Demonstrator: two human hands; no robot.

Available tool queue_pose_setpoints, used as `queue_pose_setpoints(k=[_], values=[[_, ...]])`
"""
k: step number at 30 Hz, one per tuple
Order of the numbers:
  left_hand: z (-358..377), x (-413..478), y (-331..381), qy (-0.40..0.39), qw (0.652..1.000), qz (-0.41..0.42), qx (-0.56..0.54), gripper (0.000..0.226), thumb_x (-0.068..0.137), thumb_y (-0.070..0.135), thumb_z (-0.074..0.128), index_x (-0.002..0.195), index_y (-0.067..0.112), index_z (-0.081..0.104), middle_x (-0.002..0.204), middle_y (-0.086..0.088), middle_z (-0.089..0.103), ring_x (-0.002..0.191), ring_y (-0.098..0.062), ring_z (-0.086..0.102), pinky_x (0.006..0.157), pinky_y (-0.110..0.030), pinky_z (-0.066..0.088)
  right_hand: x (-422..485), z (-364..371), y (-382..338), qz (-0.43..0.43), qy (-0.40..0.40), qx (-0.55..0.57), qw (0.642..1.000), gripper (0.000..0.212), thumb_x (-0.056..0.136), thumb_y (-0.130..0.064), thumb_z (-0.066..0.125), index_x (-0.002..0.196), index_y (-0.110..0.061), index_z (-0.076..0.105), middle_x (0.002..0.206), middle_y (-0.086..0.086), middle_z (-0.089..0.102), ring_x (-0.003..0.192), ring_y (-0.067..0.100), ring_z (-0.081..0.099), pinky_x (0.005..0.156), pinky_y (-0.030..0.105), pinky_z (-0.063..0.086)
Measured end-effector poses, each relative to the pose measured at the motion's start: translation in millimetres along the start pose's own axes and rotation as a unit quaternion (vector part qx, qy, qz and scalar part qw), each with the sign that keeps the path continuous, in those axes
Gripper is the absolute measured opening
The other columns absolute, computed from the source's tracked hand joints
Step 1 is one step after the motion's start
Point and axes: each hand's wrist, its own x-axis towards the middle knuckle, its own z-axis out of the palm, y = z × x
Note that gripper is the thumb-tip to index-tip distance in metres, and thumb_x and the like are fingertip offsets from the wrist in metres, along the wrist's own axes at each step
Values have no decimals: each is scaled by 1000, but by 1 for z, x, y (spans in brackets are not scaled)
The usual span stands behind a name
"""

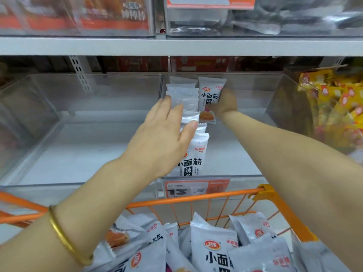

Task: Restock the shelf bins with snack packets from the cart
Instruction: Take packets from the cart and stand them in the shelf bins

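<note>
A row of white snack packets stands upright along the left wall of a clear plastic shelf bin. My left hand lies flat with straight fingers against the left side of that row. My right hand reaches deep into the bin and grips one white packet upright at the back of the row. Below, the orange wire cart holds several more white packets.
A second clear bin sits to the left with nothing visible inside. Yellow snack packets fill the bin on the right. A price tag hangs on the bin's front. An upper shelf carries more bins.
</note>
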Motion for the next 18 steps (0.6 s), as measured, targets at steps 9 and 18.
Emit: queue_pose_setpoints(k=[9,18], values=[[-2,-1,2,-2,1000,0,2,58,98,44,24,149,18,16,158,-1,0,143,-9,-4,110,-21,1,-1,0,-9,8,-66,-124,990,53,94,-16,55,136,7,33,132,21,49,120,33,50,95,36,42],[-2,-1,1,4,1000,4,-4,57,98,44,24,148,18,17,158,-1,1,144,-10,-3,112,-23,2,-11,-20,-10,14,-107,-144,984,51,88,-29,63,127,1,49,126,16,55,109,31,58,85,35,51]])
